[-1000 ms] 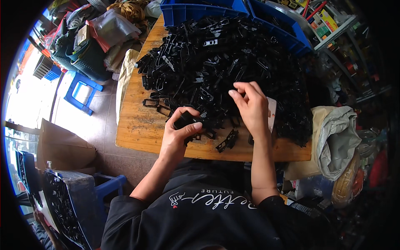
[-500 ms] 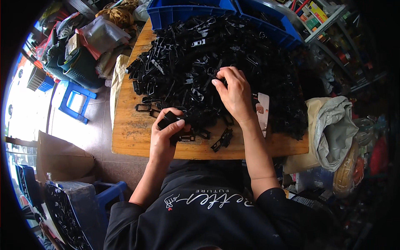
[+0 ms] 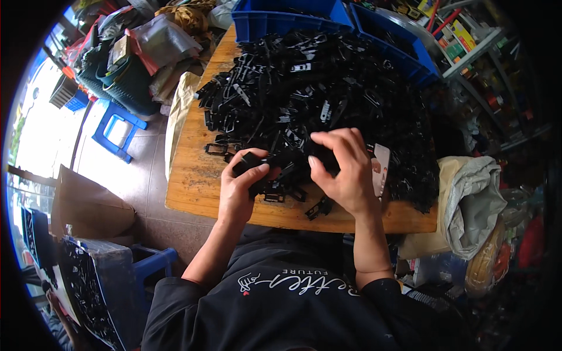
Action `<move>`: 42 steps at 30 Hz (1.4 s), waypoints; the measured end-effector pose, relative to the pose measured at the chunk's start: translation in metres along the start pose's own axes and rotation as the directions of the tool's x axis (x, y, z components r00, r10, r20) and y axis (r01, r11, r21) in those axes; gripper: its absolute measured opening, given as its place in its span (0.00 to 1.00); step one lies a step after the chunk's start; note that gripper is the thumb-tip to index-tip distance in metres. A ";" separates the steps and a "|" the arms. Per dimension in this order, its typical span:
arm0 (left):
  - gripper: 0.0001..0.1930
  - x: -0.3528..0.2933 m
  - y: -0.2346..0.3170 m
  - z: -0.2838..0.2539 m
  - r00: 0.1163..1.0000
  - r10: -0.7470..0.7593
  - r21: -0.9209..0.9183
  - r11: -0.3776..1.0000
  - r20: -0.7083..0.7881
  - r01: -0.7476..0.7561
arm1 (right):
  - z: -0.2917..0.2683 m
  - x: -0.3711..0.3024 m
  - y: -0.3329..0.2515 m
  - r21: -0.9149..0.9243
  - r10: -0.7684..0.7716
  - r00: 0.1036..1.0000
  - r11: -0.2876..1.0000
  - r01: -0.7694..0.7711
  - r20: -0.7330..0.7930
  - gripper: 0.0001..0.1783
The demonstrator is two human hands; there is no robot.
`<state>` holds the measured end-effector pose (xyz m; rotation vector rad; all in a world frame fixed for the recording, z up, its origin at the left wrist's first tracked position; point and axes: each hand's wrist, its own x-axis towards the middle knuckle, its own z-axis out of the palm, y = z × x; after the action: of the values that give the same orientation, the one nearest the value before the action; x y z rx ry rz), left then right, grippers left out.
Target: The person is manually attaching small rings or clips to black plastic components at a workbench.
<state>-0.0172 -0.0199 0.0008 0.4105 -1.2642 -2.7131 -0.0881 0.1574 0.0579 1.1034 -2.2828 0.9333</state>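
A large heap of small black plastic frame-like parts (image 3: pixel 263 82) covers most of the wooden table (image 3: pixel 190 187). My left hand (image 3: pixel 237 190) is closed around some black plastic parts (image 3: pixel 253 161) at the heap's near edge, thumb on top. Just to the right, my right hand (image 3: pixel 348 172) is curled with thumb and forefinger around a dark piece, apparently another black plastic part; its outline merges with the heap behind. Several loose parts (image 3: pixel 319 207) lie at the table's front, between and below my hands. Beside my right wrist lies a printed card (image 3: pixel 380 167).
Two blue plastic bins, one at the back (image 3: pixel 287 23) and another (image 3: pixel 398 44) at the back right, border the heap. An open sack (image 3: pixel 477 199) stands at the table's right. On the left floor are a blue stool (image 3: pixel 119 131) and a cardboard box (image 3: pixel 88 205).
My right hand has come back from the heap toward me and nearer my left hand. My left hand still grips its black parts. The whole view has shifted slightly.
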 end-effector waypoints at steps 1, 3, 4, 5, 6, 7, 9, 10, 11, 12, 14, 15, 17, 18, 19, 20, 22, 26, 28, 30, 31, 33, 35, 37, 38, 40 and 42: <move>0.12 -0.001 0.000 0.004 1.000 -0.007 0.010 1.000 0.003 0.007 | -0.002 -0.004 -0.005 -0.003 -0.028 0.999 1.000 0.028 0.031 0.20; 0.13 -0.003 0.000 0.011 1.000 0.005 0.041 0.999 0.023 -0.006 | 0.000 -0.009 -0.011 -0.052 -0.079 0.992 0.995 0.085 0.103 0.20; 0.12 -0.005 0.001 0.014 0.999 0.020 0.072 0.997 0.035 -0.022 | 0.002 -0.011 -0.011 -0.065 -0.097 0.989 0.992 0.105 0.112 0.20; 0.12 -0.007 0.001 0.015 0.998 0.033 0.103 0.994 0.048 -0.038 | 0.005 -0.012 -0.011 -0.060 -0.103 0.988 0.992 0.110 0.115 0.20; 0.11 -0.007 0.000 0.013 0.996 0.051 0.204 0.977 0.073 -0.065 | 0.005 -0.012 -0.011 -0.053 -0.103 0.987 0.992 0.111 0.123 0.20; 0.11 -0.008 0.001 0.015 0.996 0.052 0.201 0.977 0.072 -0.066 | 0.005 -0.013 -0.011 -0.046 -0.103 0.986 0.993 0.110 0.132 0.21; 0.11 -0.009 0.002 0.017 0.992 0.075 0.280 0.955 0.097 -0.100 | 0.004 -0.015 -0.012 -0.052 -0.106 0.985 0.992 0.114 0.135 0.21; 0.11 -0.009 0.001 0.017 0.992 0.073 0.291 0.951 0.103 -0.100 | 0.004 -0.015 -0.013 -0.053 -0.106 0.984 0.992 0.114 0.146 0.21; 0.11 -0.009 0.000 0.016 0.992 0.073 0.291 0.951 0.101 -0.100 | 0.004 -0.015 -0.014 -0.054 -0.105 0.982 0.992 0.115 0.158 0.21; 0.11 -0.009 -0.001 0.016 0.989 0.093 0.349 0.928 0.114 -0.127 | 0.004 -0.016 -0.014 -0.055 -0.105 0.982 0.992 0.115 0.158 0.21; 0.11 -0.009 -0.002 0.016 0.986 0.111 0.406 0.901 0.126 -0.153 | 0.005 -0.018 -0.013 -0.027 -0.103 0.982 0.994 0.108 0.158 0.22; 0.12 -0.009 -0.003 0.015 0.981 0.131 0.466 0.866 0.141 -0.182 | 0.005 -0.019 -0.012 -0.027 -0.102 0.982 0.994 0.108 0.158 0.22; 0.13 -0.009 -0.003 0.016 0.976 0.148 0.524 0.825 0.158 -0.210 | 0.005 -0.019 -0.012 0.051 -0.055 0.983 0.998 0.047 0.178 0.21; 0.13 -0.010 -0.004 0.018 0.978 0.157 0.487 0.849 0.133 -0.203 | 0.005 -0.021 -0.012 0.045 -0.052 0.983 0.998 0.045 0.176 0.21; 0.14 -0.010 -0.005 0.020 0.980 0.165 0.449 0.872 0.108 -0.196 | 0.007 -0.022 -0.014 0.086 -0.022 0.985 0.996 0.007 0.171 0.21; 0.16 -0.009 -0.006 0.018 0.991 0.122 0.411 0.902 0.060 -0.136 | 0.009 -0.024 -0.014 0.127 0.009 0.986 0.991 -0.031 0.168 0.21; 0.18 -0.008 -0.007 0.015 0.992 0.119 0.292 0.948 0.039 -0.125 | 0.012 -0.025 -0.016 0.168 0.028 0.991 0.984 -0.051 0.134 0.21; 0.20 -0.007 -0.009 0.013 0.994 0.094 0.140 0.985 0.048 -0.099 | 0.013 -0.034 -0.014 0.481 0.251 0.938 0.808 -0.339 0.240 0.25; 0.20 -0.008 -0.008 0.014 0.995 0.077 0.066 0.995 0.055 -0.081 | 0.014 -0.044 -0.005 0.670 0.352 0.811 0.457 -0.585 0.467 0.25; 0.21 -0.009 -0.007 0.015 0.993 0.022 0.026 0.999 0.115 -0.025 | 0.018 -0.051 -0.003 0.724 0.358 0.789 0.328 -0.607 0.500 0.23; 0.21 -0.009 -0.007 0.016 0.993 0.019 0.026 0.999 0.118 -0.022 | 0.019 -0.053 -0.004 0.761 0.358 0.767 0.193 -0.620 0.533 0.21; 0.21 -0.009 -0.007 0.016 0.995 -0.008 -0.041 0.999 0.096 0.012 | 0.021 -0.055 -0.009 0.753 0.378 0.775 0.243 -0.611 0.506 0.18; 0.20 -0.006 -0.009 0.010 0.991 -0.048 -0.087 0.994 0.124 0.059 | 0.020 -0.054 -0.018 0.686 0.372 0.841 0.491 -0.538 0.394 0.17; 0.19 -0.006 -0.008 0.008 0.984 -0.086 -0.131 0.986 0.154 0.106 | 0.023 -0.056 -0.024 0.604 0.365 0.882 0.643 -0.470 0.298 0.14; 0.18 -0.007 -0.006 0.009 0.984 -0.077 -0.101 0.991 0.159 0.093 | 0.025 -0.058 -0.024 0.590 0.335 0.904 0.685 -0.427 0.264 0.14; 0.17 -0.010 -0.001 0.013 0.984 -0.066 -0.072 0.994 0.165 0.079 | 0.029 -0.061 -0.022 0.573 0.302 0.925 0.726 -0.380 0.231 0.13; 0.16 -0.013 0.003 0.021 0.994 0.016 0.049 0.999 0.112 -0.022 | 0.033 -0.066 -0.019 0.602 0.335 0.875 0.635 -0.484 0.350 0.21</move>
<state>-0.0109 -0.0032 0.0188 0.2531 -1.3583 -2.7280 -0.0376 0.1581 0.0013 0.9596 -2.4767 2.0605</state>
